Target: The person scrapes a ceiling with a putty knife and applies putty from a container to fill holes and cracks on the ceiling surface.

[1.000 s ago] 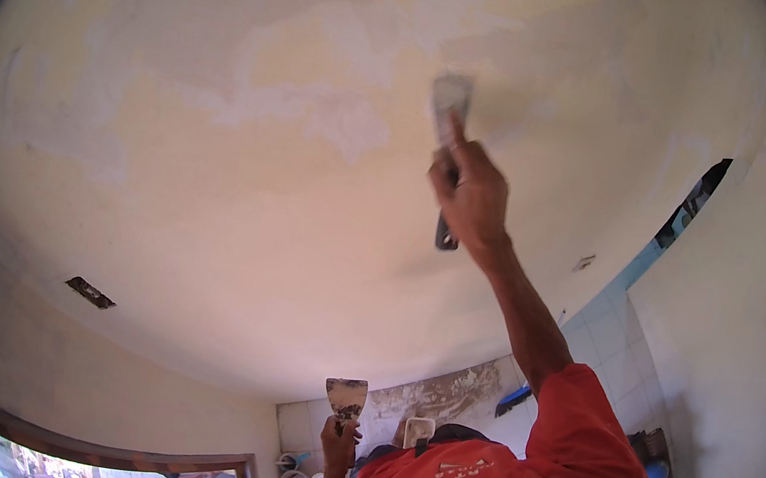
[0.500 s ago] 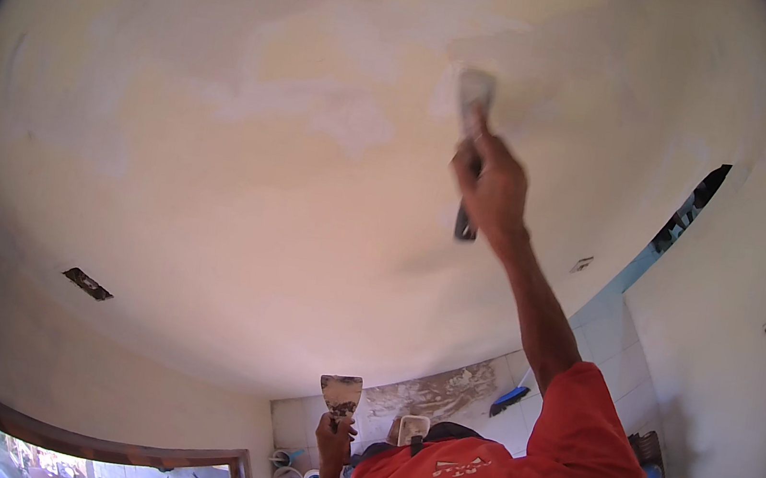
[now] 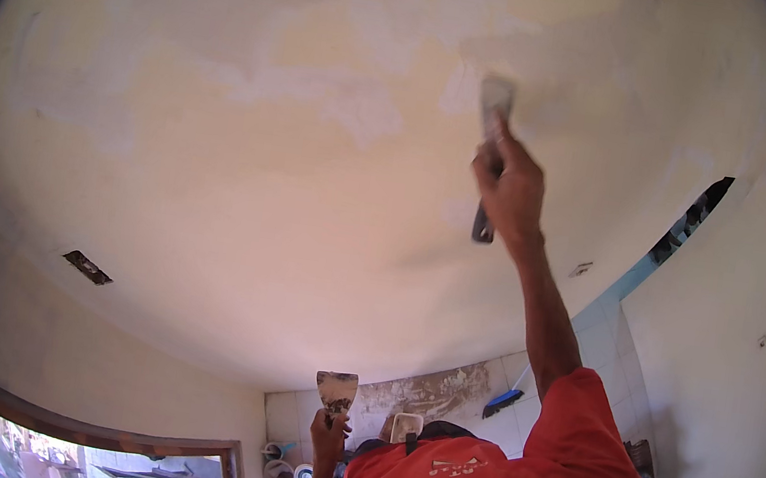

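My right hand [image 3: 512, 186] is raised to the plastered wall [image 3: 242, 211], closed around the dark handle of a putty knife [image 3: 498, 94]. Its blade points up and lies at or close to the wall, a little blurred, by a patch of paler filler [image 3: 560, 69]. Lower down, my left hand [image 3: 329, 433] grips a second putty knife [image 3: 336, 388] upright, its wide blade smeared with dark and light residue. That blade stands apart from the wall patches.
Left of me are a dark rectangular wall recess [image 3: 88, 267] and a wood-framed window opening [image 3: 86, 437]. A blue broom [image 3: 504, 402] leans by the tiles. Buckets [image 3: 279, 473] stand low near my left arm. A dark slot [image 3: 692, 222] runs along the right wall.
My right hand and its putty knife have shifted slightly right across the wall. The left hand still holds its knife in nearly the same place.
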The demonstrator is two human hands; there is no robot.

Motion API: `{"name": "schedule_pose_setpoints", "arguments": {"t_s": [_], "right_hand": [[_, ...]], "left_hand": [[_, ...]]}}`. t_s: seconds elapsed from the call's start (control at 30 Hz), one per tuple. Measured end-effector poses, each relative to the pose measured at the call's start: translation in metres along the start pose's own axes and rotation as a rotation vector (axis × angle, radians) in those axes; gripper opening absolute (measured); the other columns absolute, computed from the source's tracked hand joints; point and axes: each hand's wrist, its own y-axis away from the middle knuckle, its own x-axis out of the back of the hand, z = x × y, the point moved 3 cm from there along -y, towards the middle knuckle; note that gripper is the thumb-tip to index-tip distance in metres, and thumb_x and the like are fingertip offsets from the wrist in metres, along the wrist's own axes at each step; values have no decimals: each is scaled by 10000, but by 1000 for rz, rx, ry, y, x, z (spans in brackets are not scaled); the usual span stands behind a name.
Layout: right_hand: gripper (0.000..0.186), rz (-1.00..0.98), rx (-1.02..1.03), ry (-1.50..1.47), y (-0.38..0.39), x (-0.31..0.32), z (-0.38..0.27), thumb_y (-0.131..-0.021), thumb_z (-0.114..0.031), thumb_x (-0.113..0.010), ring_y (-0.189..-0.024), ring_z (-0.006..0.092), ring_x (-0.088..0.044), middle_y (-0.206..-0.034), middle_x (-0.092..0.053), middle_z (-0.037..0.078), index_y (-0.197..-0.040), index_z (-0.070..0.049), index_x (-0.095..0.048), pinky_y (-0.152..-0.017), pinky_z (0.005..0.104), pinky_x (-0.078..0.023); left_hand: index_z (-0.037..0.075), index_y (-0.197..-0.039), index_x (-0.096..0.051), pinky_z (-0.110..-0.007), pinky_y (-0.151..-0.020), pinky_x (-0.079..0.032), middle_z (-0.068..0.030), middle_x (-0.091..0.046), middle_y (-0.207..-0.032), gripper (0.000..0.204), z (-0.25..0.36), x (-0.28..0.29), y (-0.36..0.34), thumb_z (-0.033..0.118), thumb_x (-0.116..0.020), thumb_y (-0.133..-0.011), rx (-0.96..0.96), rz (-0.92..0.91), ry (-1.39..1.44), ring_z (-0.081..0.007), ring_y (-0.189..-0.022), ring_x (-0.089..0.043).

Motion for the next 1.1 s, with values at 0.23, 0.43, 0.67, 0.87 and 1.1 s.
{"name": "schedule_pose_setpoints", "arguments": {"t_s": [0.23, 0.43, 0.67, 0.87, 1.1], "right_hand": [[518, 59, -33, 38, -63, 13, 13, -853, -137, -674, -628, 244, -623, -765, -624, 110, -1353, -76, -555, -593, 356, -526], [605, -75, 66, 280, -41, 2, 29, -844, -87, -678, -650, 220, -616, -821, -631, 83, -1421, -145, -503, -612, 346, -528], [524, -38, 121, 151, -30, 23, 28, -844, -145, -679, -583, 234, -611, -748, -612, 91, -1352, -96, -559, -559, 354, -512], [492, 68, 48, 18, -64, 14, 16, -866, -142, -661, -684, 286, -639, -792, -639, 156, -1338, -48, -561, -636, 403, -519], [529, -280, -10, 128, 9, -24, -15, -856, -141, -669, -685, 292, -645, -812, -643, 140, -1369, -99, -547, -645, 402, -534]], "left_hand": [[-15, -896, -550, -274, -487, -472, -105, -647, -708, 187, 0, 1, 4, 146, -644, -881, 11, 20, 6, -146, -572, -618], [-16, -900, -552, -273, -495, -478, -99, -644, -706, 184, -5, 0, 5, 148, -635, -889, 46, 30, 15, -142, -572, -617], [-11, -895, -551, -279, -503, -493, -98, -638, -696, 172, -7, 5, 1, 126, -647, -858, 32, 23, 27, -142, -563, -609], [-10, -892, -543, -278, -503, -492, -103, -634, -694, 179, -1, 1, -2, 130, -650, -858, 23, -4, -24, -151, -564, -617], [-4, -894, -549, -270, -502, -490, -92, -639, -688, 175, -6, 2, 6, 143, -642, -875, 7, 56, 6, -149, -567, -620]]}}
